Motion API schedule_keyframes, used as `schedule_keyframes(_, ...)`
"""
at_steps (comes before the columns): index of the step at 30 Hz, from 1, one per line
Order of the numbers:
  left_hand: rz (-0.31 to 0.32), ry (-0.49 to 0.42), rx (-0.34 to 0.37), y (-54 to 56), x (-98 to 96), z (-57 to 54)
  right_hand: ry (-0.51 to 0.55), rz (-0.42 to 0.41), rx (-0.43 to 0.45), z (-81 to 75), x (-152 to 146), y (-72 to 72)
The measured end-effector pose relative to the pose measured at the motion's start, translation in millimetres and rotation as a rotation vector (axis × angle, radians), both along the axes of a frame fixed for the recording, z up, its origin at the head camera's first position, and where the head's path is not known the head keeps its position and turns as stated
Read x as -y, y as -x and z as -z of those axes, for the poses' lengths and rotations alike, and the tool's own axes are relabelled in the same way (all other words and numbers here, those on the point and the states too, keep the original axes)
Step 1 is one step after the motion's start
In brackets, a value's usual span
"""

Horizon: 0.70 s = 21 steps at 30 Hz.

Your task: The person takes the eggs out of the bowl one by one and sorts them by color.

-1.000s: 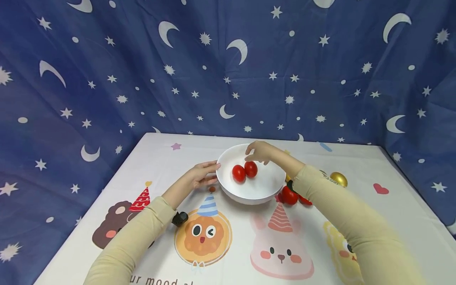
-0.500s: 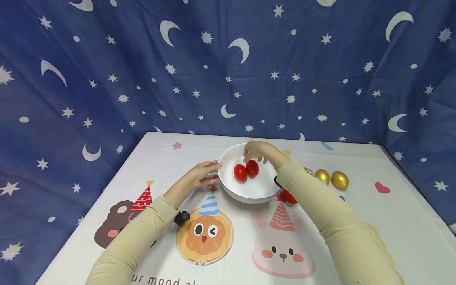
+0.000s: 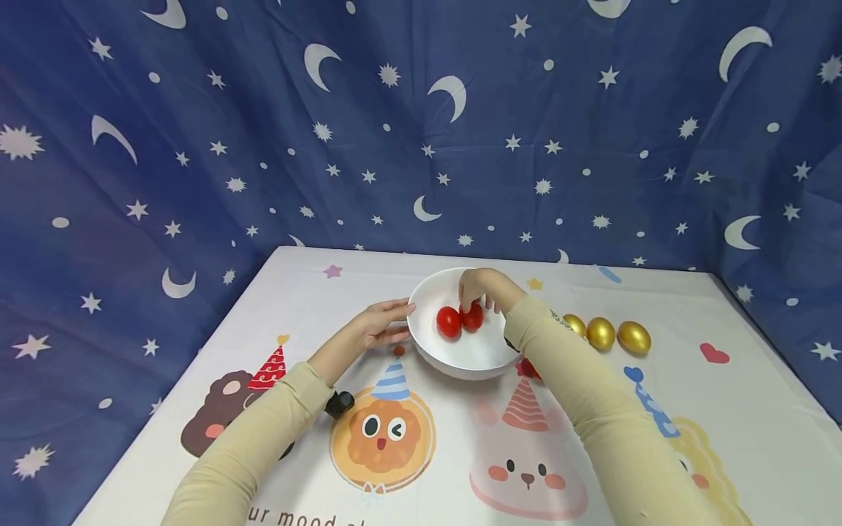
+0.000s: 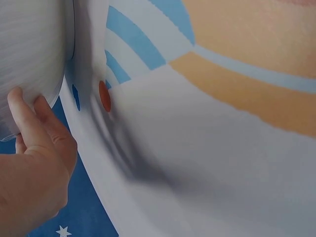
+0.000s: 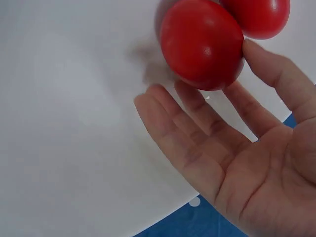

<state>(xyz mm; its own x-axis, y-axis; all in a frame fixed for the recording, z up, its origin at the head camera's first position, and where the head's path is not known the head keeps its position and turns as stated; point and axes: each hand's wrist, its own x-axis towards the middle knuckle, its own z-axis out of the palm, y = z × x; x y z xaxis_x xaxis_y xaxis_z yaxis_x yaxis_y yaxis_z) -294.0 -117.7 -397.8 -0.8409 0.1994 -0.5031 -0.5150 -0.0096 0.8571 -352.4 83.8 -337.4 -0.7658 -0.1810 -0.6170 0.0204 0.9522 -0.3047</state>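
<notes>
A white bowl (image 3: 437, 358) stands on the table with two glossy red eggs inside, side by side. My right hand (image 3: 485, 286) reaches down into the bowl and pinches the right-hand red egg (image 5: 202, 47). Its thumb touches one side, and other fingers curve in from below and behind it. The other red egg (image 3: 449, 322) lies against it, partly cut off in the right wrist view. At the bowl's left side, my left hand (image 3: 381, 324) touches the wall and rim with mostly straight fingers. Those fingertips (image 4: 16, 94) rest on the outer wall in the left wrist view.
Gold eggs (image 3: 634, 337) lie in a row right of the bowl, one partly behind my sleeve. A red object (image 3: 530, 370) shows beside the bowl, mostly covered by my right forearm. A blue star-printed curtain (image 3: 421, 131) hangs behind the white printed tablecloth (image 3: 302, 292).
My right hand has come down from above the eggs and taken hold of the right-hand one. The left hand stays at the bowl's side. The whole head view has shifted slightly.
</notes>
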Motion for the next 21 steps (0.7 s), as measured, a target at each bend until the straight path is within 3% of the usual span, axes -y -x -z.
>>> schedule_keyframes(7, -0.012, 0.013, 0.008, -1.0, -5.4, 3.5, -0.020, 0.007, 0.104, 1.4, -6.0, -4.8)
schedule_keyframes(21, -0.020, 0.036, 0.005, -0.5, -1.3, -0.4, -0.046, -0.124, 0.009, -11.0, -13.3, -1.6)
